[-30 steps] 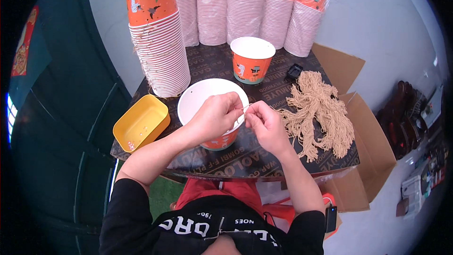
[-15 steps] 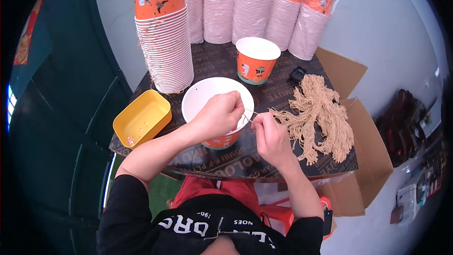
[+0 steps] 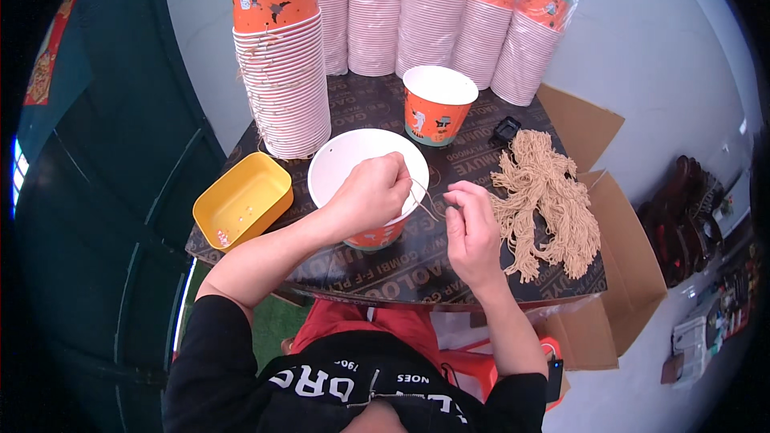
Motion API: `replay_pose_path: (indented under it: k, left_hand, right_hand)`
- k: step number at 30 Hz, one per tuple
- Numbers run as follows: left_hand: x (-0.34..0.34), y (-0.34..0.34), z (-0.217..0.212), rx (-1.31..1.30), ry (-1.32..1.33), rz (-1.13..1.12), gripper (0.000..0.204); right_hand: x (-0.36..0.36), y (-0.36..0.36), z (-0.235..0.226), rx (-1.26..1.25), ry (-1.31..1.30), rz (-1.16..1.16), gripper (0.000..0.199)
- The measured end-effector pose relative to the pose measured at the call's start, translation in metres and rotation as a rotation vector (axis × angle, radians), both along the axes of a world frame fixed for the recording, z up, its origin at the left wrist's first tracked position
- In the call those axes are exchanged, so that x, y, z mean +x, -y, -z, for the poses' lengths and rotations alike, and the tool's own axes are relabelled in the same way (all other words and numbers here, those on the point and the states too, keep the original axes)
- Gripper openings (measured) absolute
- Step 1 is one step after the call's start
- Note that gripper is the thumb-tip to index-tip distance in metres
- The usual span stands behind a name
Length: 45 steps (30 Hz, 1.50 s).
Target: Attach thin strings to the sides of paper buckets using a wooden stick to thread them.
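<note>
A paper bucket (image 3: pixel 333 162), white inside and orange outside, stands on the table in front of me. My left hand (image 3: pixel 375 191) is at its right rim, fingers pinched on a thin tan string (image 3: pixel 430 202). The string's loose part hangs past the rim to the right. Whether those fingers also grip the rim is hidden. Just right of the string, my right hand (image 3: pixel 473 232) is held with thumb and fingers apart, nothing between them. Beside it lies a bundle of tan strings (image 3: pixel 545 208).
A yellow box (image 3: pixel 277 196) with small white bits sits left. Behind it rises a tall bucket stack (image 3: pixel 289 84) with strings along its rims. Another orange bucket (image 3: pixel 437 112) and a small black object (image 3: pixel 506 129) stand farther back. Wrapped bucket stacks (image 3: pixel 433 28) line the wall; a cardboard box (image 3: pixel 622 224) is right.
My right hand has let go of the string and moved slightly right, its fingers parting. The string now hangs loose from my left hand, which stays at the rim.
</note>
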State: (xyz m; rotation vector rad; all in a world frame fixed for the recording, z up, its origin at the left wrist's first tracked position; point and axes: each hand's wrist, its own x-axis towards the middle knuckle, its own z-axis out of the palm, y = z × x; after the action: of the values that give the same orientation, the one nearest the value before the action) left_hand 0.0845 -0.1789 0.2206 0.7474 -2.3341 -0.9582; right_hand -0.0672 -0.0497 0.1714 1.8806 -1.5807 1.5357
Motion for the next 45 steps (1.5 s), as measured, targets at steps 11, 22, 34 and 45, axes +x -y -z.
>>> replay_pose_path:
  k: [11, 22, 34, 45]
  left_hand:
    - [-0.002, 0.000, 0.003, -0.133, 0.023, -0.010, 0.013]
    - [0.001, -0.002, -0.007, -0.293, 0.054, -0.005, 0.011]
    - [0.013, -0.017, -0.011, -0.240, 0.024, 0.129, 0.008]
    - [0.014, -0.014, -0.010, -0.105, -0.025, 0.140, 0.010]
  right_hand:
    - [0.011, 0.002, 0.006, 0.105, -0.021, -0.050, 0.009]
    - [0.018, 0.014, 0.015, 0.141, 0.510, -0.212, 0.005]
    - [0.021, 0.031, 0.012, 0.049, 0.664, -0.211, 0.007]
    - [0.019, 0.027, 0.004, 0.031, 0.368, -0.085, 0.005]
